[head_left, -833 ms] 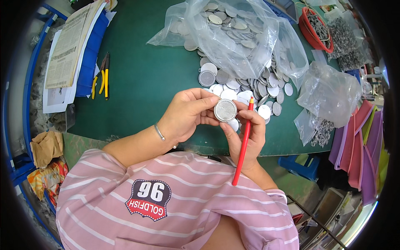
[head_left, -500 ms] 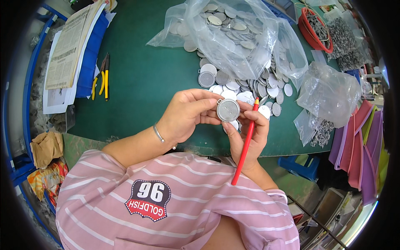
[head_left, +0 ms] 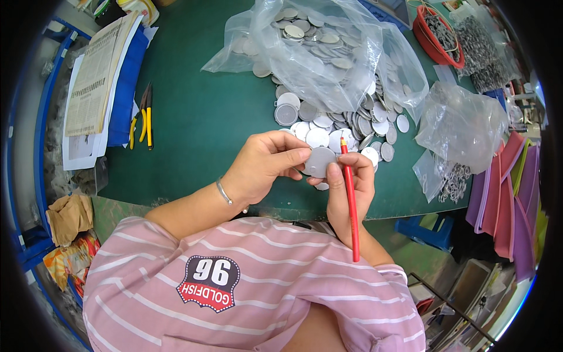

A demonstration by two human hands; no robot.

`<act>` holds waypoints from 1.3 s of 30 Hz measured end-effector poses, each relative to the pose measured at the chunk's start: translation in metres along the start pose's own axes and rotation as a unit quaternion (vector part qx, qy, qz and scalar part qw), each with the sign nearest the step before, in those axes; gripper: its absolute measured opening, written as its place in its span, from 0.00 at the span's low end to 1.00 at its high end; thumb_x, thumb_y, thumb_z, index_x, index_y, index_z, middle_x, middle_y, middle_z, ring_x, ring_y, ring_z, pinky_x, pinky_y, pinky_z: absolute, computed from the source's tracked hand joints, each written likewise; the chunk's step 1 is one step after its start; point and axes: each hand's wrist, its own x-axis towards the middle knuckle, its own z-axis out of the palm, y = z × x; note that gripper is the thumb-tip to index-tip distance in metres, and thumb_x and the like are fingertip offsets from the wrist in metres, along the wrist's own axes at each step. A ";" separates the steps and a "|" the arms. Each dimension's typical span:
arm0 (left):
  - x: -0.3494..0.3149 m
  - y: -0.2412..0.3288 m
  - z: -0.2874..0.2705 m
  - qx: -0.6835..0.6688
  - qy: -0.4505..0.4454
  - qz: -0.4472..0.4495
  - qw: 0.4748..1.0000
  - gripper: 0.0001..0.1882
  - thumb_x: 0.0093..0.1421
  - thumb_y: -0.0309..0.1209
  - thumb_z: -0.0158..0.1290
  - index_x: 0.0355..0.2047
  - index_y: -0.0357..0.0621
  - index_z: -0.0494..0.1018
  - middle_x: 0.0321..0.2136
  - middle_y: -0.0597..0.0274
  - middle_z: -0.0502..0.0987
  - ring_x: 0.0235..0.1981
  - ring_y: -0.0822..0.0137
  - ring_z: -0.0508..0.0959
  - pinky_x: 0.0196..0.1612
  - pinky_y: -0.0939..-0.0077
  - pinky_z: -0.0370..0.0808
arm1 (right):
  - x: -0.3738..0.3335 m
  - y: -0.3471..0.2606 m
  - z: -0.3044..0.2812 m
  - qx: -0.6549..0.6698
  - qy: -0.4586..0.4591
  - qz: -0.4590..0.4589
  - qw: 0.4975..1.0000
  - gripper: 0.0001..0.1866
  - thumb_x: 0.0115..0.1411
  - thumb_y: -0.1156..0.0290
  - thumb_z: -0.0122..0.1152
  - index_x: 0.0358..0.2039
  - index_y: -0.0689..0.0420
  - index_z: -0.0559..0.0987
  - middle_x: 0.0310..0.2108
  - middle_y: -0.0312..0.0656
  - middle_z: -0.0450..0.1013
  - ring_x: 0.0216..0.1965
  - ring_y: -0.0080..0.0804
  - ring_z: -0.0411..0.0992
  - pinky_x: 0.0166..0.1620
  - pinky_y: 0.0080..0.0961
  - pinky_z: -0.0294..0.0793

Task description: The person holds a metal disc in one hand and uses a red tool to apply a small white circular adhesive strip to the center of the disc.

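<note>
Between my hands is a round grey metal disc (head_left: pixel 320 162), its smooth, plain face turned up. My left hand (head_left: pixel 264 161) pinches its left edge between thumb and fingers. The right edge is gripped by my right hand (head_left: pixel 352 186), thumb on the near side. That same hand also holds a red pencil (head_left: pixel 353 217), which stands nearly upright with its tip pointing away from me. Just beyond my fingers lies a loose heap of similar discs (head_left: pixel 316 137), some showing a textured, rimmed face and some a plain one.
A clear plastic bag (head_left: pixel 328 64) full of discs spreads at the back. Yellow-handled pliers (head_left: pixel 145 120) lie left, beside a blue bin (head_left: pixel 126 94) topped with newspaper (head_left: pixel 99 76). On the right are a crumpled bag (head_left: pixel 463 126), small metal rings (head_left: pixel 454 185) and a red basket (head_left: pixel 419 26).
The disc has been turned over, from its textured face to its smooth one. My right hand has shifted, and the pencil's lower end has swung to the right.
</note>
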 end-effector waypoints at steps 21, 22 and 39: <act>0.003 0.001 0.004 -0.041 -0.016 -0.014 0.999 0.07 0.55 0.26 0.50 0.33 0.34 0.71 0.27 0.55 0.75 0.26 0.69 0.76 0.29 0.79 0.75 | -0.001 0.003 -0.009 0.094 0.045 -0.019 0.994 0.08 0.60 0.78 0.41 0.40 0.60 0.58 0.33 0.51 0.69 0.29 0.32 0.70 0.36 0.26 0.71; 0.004 0.002 0.004 -0.038 -0.014 -0.014 0.999 0.08 0.55 0.26 0.51 0.33 0.34 0.71 0.27 0.55 0.75 0.26 0.69 0.76 0.29 0.78 0.75 | -0.001 0.004 -0.009 0.092 0.047 -0.022 0.994 0.07 0.60 0.78 0.41 0.40 0.60 0.58 0.33 0.51 0.69 0.29 0.33 0.70 0.36 0.26 0.71; 0.042 0.056 0.003 0.095 0.022 0.148 0.984 0.11 0.57 0.26 0.48 0.38 0.31 0.70 0.33 0.53 0.76 0.32 0.64 0.77 0.35 0.81 0.75 | -0.002 0.004 -0.008 0.080 0.040 -0.056 0.994 0.08 0.59 0.80 0.41 0.39 0.60 0.59 0.32 0.52 0.70 0.28 0.28 0.70 0.36 0.23 0.70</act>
